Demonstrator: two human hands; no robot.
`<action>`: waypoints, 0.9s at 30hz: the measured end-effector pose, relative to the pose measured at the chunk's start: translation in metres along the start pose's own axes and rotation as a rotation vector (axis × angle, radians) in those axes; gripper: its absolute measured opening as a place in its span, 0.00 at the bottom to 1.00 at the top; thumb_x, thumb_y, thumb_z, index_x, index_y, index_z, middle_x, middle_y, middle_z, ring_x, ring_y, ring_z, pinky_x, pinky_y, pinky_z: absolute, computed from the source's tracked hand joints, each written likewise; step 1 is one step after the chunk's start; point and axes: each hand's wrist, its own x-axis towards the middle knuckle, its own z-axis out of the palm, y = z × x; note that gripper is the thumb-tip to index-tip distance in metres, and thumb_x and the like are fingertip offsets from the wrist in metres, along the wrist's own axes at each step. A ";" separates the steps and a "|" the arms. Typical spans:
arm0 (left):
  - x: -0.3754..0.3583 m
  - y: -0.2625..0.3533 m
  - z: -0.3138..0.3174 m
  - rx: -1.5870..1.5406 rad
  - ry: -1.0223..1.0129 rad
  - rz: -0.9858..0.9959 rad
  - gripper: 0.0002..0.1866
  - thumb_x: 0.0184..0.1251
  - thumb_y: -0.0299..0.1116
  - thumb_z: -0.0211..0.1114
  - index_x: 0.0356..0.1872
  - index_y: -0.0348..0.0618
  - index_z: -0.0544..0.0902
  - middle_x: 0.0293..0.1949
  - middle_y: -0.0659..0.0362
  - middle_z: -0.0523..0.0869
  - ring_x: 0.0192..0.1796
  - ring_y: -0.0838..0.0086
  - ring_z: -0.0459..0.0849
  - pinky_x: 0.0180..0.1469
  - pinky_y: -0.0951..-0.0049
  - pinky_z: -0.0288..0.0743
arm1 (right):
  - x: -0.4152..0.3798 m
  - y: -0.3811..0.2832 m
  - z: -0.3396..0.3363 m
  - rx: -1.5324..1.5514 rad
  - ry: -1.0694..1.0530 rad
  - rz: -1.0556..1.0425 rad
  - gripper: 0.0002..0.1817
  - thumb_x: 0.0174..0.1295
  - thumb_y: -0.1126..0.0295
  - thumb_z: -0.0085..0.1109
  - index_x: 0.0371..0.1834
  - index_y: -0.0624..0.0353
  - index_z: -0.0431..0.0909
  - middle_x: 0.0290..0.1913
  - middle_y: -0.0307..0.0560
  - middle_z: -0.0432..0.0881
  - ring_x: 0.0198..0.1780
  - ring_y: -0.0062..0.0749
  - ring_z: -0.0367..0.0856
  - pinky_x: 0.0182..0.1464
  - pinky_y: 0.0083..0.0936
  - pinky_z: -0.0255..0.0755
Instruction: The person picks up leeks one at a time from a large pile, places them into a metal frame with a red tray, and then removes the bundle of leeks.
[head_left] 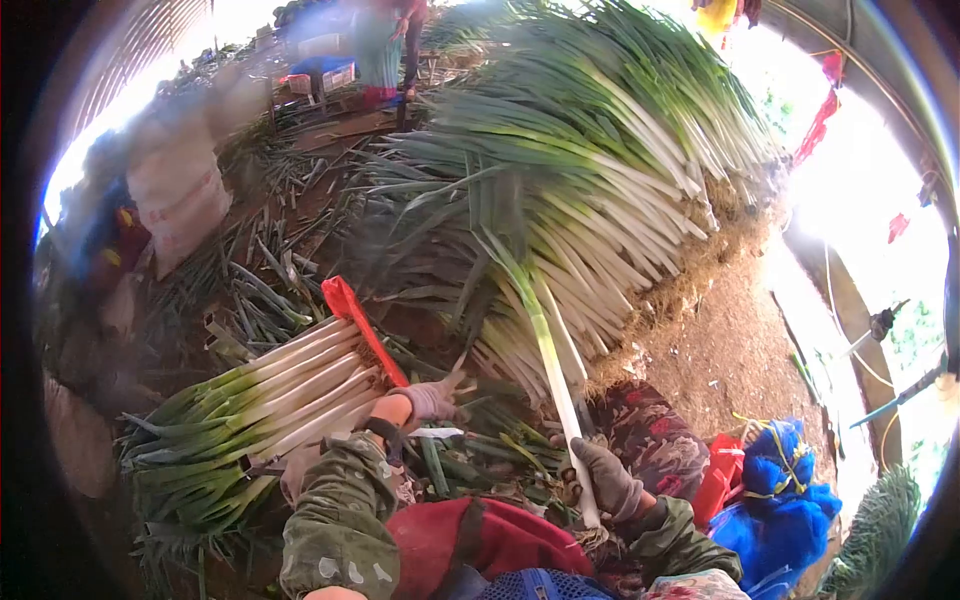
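My right hand, in a grey glove, grips the white lower stalk of a long leek that stands up toward the big pile of leeks. My left hand, also gloved, hovers with fingers spread beside a trimmed bundle of leeks lying on the left. A red strap lies across that bundle, just by my left hand. My camouflage sleeves and a red apron fill the bottom of the view.
Leaf scraps litter the dirt floor. White sacks stand at the left. Blue and red netting bags lie at my right. A person stands by crates at the far back.
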 end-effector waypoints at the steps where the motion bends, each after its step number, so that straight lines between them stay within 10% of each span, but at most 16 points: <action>1: 0.025 -0.030 0.005 -0.452 -0.144 -0.137 0.23 0.68 0.48 0.54 0.61 0.55 0.67 0.35 0.54 0.82 0.28 0.70 0.79 0.35 0.67 0.77 | 0.002 0.005 0.001 -0.209 0.059 -0.057 0.22 0.67 0.55 0.51 0.59 0.54 0.67 0.29 0.41 0.76 0.22 0.22 0.71 0.23 0.19 0.71; 4: -0.020 0.061 -0.006 -1.255 -0.181 -0.271 0.27 0.67 0.55 0.52 0.63 0.58 0.65 0.43 0.55 0.80 0.38 0.68 0.78 0.40 0.65 0.76 | -0.005 0.024 0.012 -0.712 0.080 -0.268 0.23 0.67 0.56 0.51 0.58 0.59 0.67 0.28 0.39 0.75 0.25 0.23 0.75 0.26 0.19 0.72; 6: -0.044 0.127 -0.016 -1.410 -0.163 -0.249 0.29 0.66 0.60 0.50 0.62 0.56 0.67 0.47 0.56 0.78 0.45 0.67 0.78 0.46 0.63 0.75 | -0.026 0.043 0.026 -0.447 -0.034 -0.162 0.19 0.67 0.56 0.52 0.52 0.59 0.73 0.30 0.35 0.76 0.29 0.19 0.74 0.30 0.17 0.69; 9: -0.032 0.154 -0.002 -1.538 -0.125 0.322 0.31 0.65 0.62 0.50 0.61 0.52 0.68 0.45 0.55 0.78 0.43 0.65 0.78 0.50 0.60 0.74 | -0.063 0.050 0.049 -0.510 -0.022 -0.140 0.20 0.66 0.57 0.53 0.54 0.60 0.68 0.31 0.37 0.77 0.31 0.21 0.76 0.34 0.20 0.71; 21: 0.021 0.146 -0.003 -1.731 0.190 0.225 0.20 0.66 0.50 0.57 0.51 0.47 0.73 0.41 0.59 0.78 0.42 0.67 0.78 0.46 0.57 0.75 | -0.099 0.069 0.036 -0.492 0.072 -0.144 0.23 0.64 0.58 0.57 0.57 0.60 0.68 0.33 0.38 0.76 0.32 0.21 0.75 0.36 0.19 0.71; 23: 0.026 0.143 -0.006 -1.100 0.834 0.027 0.27 0.64 0.47 0.58 0.59 0.43 0.69 0.56 0.52 0.73 0.56 0.62 0.74 0.56 0.54 0.69 | -0.105 0.039 0.033 -0.378 0.108 -0.141 0.23 0.64 0.60 0.56 0.57 0.62 0.69 0.29 0.39 0.76 0.27 0.23 0.76 0.28 0.20 0.72; 24: 0.024 0.136 -0.007 -1.099 0.831 0.025 0.27 0.64 0.47 0.58 0.59 0.43 0.69 0.56 0.52 0.73 0.56 0.62 0.74 0.56 0.54 0.69 | -0.101 0.024 0.026 -0.466 0.091 -0.204 0.24 0.64 0.60 0.54 0.57 0.65 0.68 0.26 0.39 0.75 0.26 0.23 0.75 0.26 0.20 0.72; 26: 0.017 0.121 -0.012 0.397 1.221 0.510 0.35 0.58 0.45 0.60 0.66 0.44 0.62 0.66 0.48 0.63 0.67 0.57 0.64 0.67 0.51 0.57 | -0.118 0.001 0.036 -0.316 0.010 -0.207 0.24 0.64 0.61 0.54 0.57 0.69 0.67 0.24 0.40 0.75 0.23 0.23 0.73 0.25 0.19 0.70; 27: 0.009 0.129 -0.005 0.729 1.050 0.486 0.39 0.52 0.42 0.62 0.69 0.50 0.60 0.67 0.49 0.62 0.69 0.55 0.60 0.70 0.48 0.47 | -0.121 -0.002 0.035 -0.316 0.004 -0.207 0.24 0.64 0.61 0.54 0.57 0.69 0.67 0.24 0.40 0.75 0.23 0.23 0.73 0.25 0.19 0.70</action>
